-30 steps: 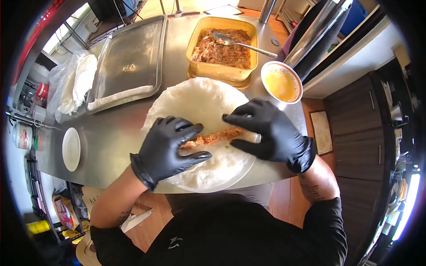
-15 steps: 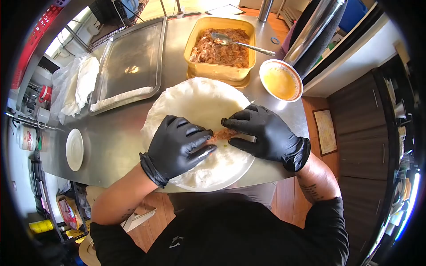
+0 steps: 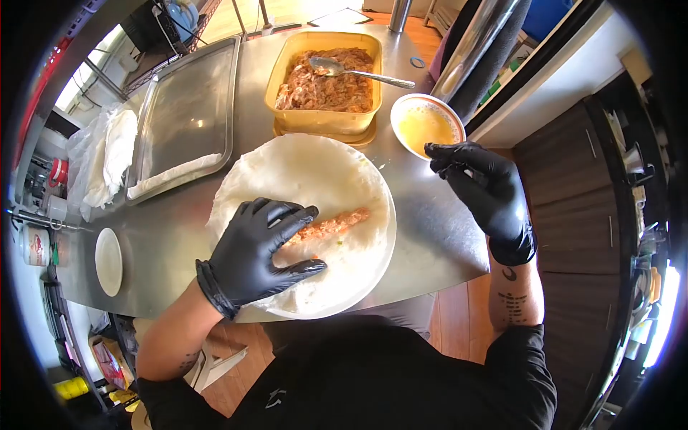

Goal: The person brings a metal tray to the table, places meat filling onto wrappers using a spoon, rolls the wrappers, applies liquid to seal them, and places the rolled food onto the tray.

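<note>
A round, thin white wrapper [image 3: 308, 168] lies over a white plate [image 3: 383, 269] in front of me. Across its middle runs a strip of reddish minced filling [image 3: 337, 226]. My left hand [image 3: 265, 251], in a black glove, rests on the wrapper's left side. Its thumb and forefinger are spread around the strip's left end. My right hand [image 3: 487, 190], also black-gloved, hovers by the near right rim of a bowl of yellow liquid [image 3: 428, 127] that looks like beaten egg. Its fingers are drawn together, with nothing visible in them.
Behind the plate stands a yellow tub [image 3: 322, 122] of minced filling [image 3: 330, 86] with a spoon [image 3: 362, 73] on top. A metal tray [image 3: 186, 107] holds one white roll [image 3: 174, 175]. Farther left are plastic-wrapped white sheets [image 3: 111, 154] and a small white plate [image 3: 109, 261].
My right hand has left the filling and moved right to the bowl's rim, its fingers closing together. The strip of filling is now uncovered. My left hand stays on the wrapper. The view has shifted slightly.
</note>
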Tool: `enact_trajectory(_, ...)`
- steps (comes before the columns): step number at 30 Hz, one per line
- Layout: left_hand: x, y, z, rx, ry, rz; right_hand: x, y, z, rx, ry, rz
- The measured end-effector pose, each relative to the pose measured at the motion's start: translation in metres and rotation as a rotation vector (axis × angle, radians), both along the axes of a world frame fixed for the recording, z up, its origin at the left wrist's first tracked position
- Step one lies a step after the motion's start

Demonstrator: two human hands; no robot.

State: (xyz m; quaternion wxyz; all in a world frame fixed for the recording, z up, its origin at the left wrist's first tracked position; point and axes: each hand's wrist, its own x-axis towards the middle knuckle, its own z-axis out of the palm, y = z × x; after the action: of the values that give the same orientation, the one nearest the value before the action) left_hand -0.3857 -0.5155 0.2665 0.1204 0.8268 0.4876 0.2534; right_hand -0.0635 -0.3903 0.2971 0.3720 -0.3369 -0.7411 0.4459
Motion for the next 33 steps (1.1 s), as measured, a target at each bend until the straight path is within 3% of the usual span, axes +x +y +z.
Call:
enact_trajectory(9, 0.009, 0.013, -0.01, 0.022, -0.011, 0.003, -0.037, -0.019, -0.022, 0.363, -0.381, 0.299)
enact_trajectory(15, 0.007, 0.01, -0.014, 0.07, -0.03, -0.038, -0.066, -0.024, -0.032, 0.546, -0.479, 0.326)
enact_trajectory(20, 0.003, 0.004, -0.001, -0.05, -0.118, 0.006, -0.069, -0.027, -0.03, 0.529, -0.478, 0.362)
enact_trajectory(22, -0.008, 0.009, 0.003, -0.107, -0.149, -0.086, -0.07, -0.026, -0.025, 0.546, -0.482, 0.328)
enact_trajectory(26, -0.009, 0.009, -0.006, -0.064, -0.022, -0.086, -0.082, -0.032, -0.03, 0.594, -0.554, 0.362)
enact_trajectory(33, 0.003, 0.009, -0.011, -0.016, -0.088, -0.021, -0.079, -0.024, -0.038, 0.528, -0.473, 0.377)
